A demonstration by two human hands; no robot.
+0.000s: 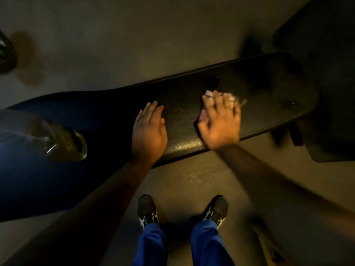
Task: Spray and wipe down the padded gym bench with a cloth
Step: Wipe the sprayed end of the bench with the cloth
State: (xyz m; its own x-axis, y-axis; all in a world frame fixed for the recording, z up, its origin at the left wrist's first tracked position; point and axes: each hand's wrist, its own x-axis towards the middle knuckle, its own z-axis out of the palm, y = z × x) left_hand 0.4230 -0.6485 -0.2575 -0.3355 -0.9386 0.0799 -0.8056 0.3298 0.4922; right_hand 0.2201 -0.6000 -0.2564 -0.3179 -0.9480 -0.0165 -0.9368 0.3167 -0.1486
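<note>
The padded bench is laid diagonally across the view, its rounded far end at the right. The left hand is rested flat on the pad near the near edge, fingers straight, nothing held. The right hand is pressed on a pale cloth with fingers spread; the cloth is seen between and beyond the fingertips, mid-width on the pad. Bare pad is left between the cloth and the far end, where wet droplets are seen. A clear spray bottle is positioned at the left, blurred. Dim concrete floor surrounds the bench; dark shoes stand just before the near edge.
</note>
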